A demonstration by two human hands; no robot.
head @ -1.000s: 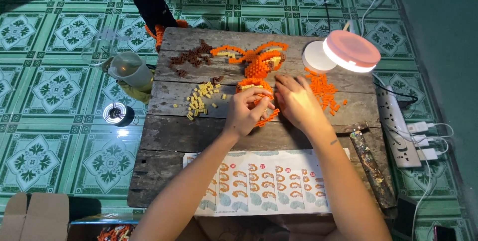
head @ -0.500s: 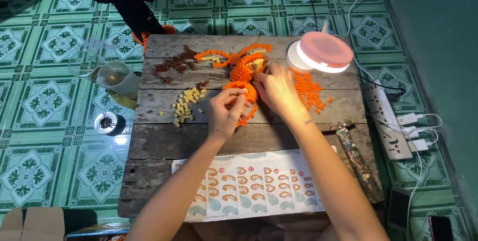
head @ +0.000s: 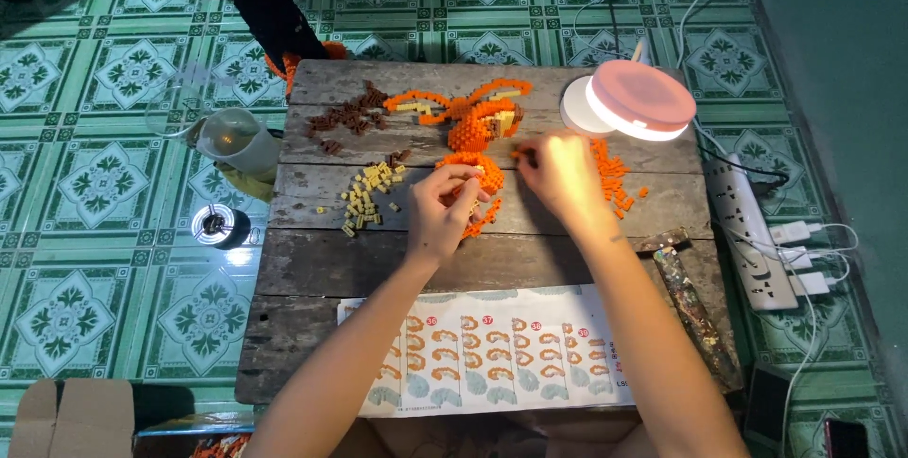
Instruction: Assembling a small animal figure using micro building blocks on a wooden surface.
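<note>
Orange brick model (head: 470,167) sits between both hands (head: 445,202).

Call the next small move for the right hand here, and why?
Probably carry the right hand a little left to the orange brick piece that the left hand steadies, and press a brick on. The right fingers are pinched beside the loose orange bricks, though whether they hold one is too small to tell. The piece sits just left of them, below the orange brick model.
</note>
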